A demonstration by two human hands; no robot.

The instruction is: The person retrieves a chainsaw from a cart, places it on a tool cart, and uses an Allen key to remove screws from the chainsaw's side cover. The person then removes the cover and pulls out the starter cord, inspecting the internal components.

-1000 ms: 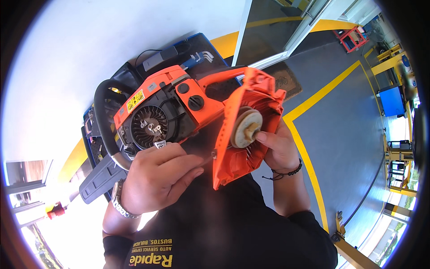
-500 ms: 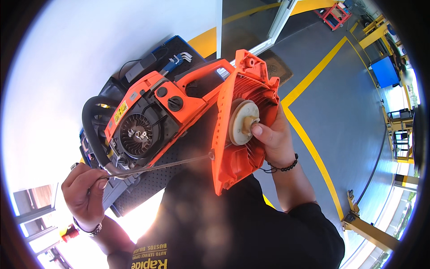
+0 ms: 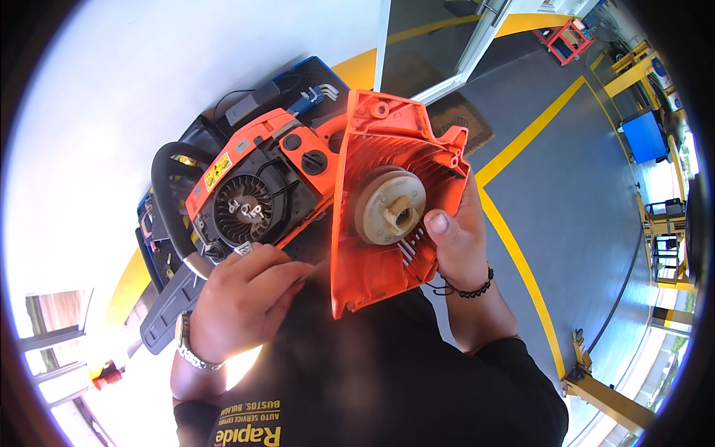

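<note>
My right hand (image 3: 462,238) holds up an orange starter cover (image 3: 372,279), its inner side facing me. Inside it sits a pale round rope pulley (image 3: 381,212) with a hub in the middle. The right thumb lies beside the pulley, and the fingers are hidden behind the cover. My left hand (image 3: 242,302) is closed in a pinch just left of the cover, on a starter rope (image 3: 316,270) of which only a short blurred stretch shows. Beyond both hands lies an orange and black chainsaw (image 3: 257,145) with its finned flywheel (image 3: 244,208) exposed.
A blue hex key set (image 3: 313,98) and a dark box-shaped thing (image 3: 252,103) lie on the black perforated bench top behind the saw. The black guide bar cover (image 3: 167,313) points toward the lower left. A glass door (image 3: 432,45) stands beyond, and a red cart (image 3: 570,41) farther right.
My left hand has moved right, close to the cover, and the stretch of rope between them is much shorter. The cover has turned more toward me, and my right thumb has come off the hub.
</note>
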